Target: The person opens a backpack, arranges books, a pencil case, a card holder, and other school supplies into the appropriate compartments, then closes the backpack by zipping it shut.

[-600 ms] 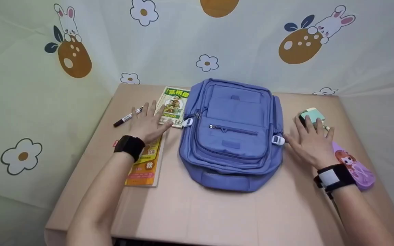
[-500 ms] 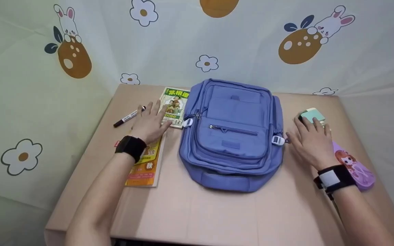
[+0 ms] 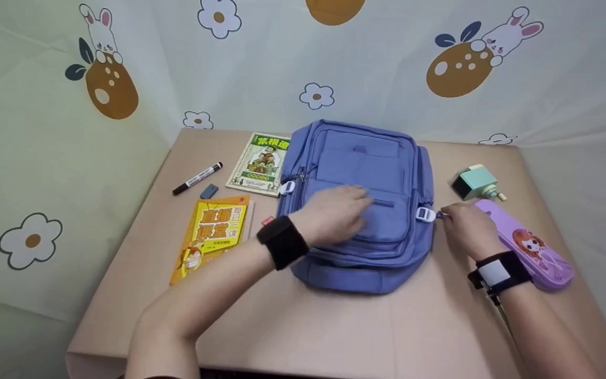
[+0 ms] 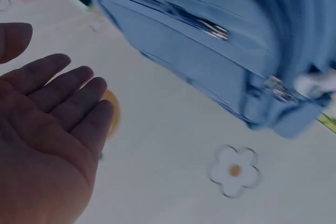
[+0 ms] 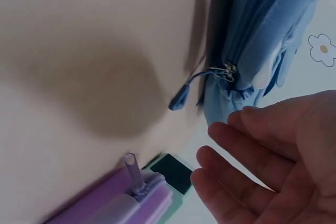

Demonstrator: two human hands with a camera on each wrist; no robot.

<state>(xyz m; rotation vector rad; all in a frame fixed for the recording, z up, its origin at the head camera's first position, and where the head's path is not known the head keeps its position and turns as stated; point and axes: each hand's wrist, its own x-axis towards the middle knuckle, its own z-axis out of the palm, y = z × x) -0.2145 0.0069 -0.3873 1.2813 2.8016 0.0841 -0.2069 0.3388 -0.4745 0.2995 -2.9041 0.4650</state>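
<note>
A blue backpack point(image 3: 361, 163) lies front side up in the middle of the table. My left hand point(image 3: 334, 213) is over its front pocket; in the left wrist view the fingers are nearly straight and nothing is in the palm. Beside the bag's right white buckle point(image 3: 426, 215) is my right hand point(image 3: 466, 226). Loosely bent fingers show in the right wrist view, apart from the bag's side zipper pull point(image 5: 179, 98). A purple pencil case point(image 3: 537, 260) with a doll picture lies by the right wrist.
A mint-green boxy object point(image 3: 476, 181) with a knob stands at the right. On the left lie a yellow book point(image 3: 213, 231), a marker point(image 3: 198, 178) and a small grey block point(image 3: 209, 191). A green-and-white book point(image 3: 258, 166) lies against the bag's left side.
My left hand has moved right, from above the yellow book to over the backpack's front. My right hand has drawn in slightly toward the buckle, uncovering the mint-green object, and its fingers have bent.
</note>
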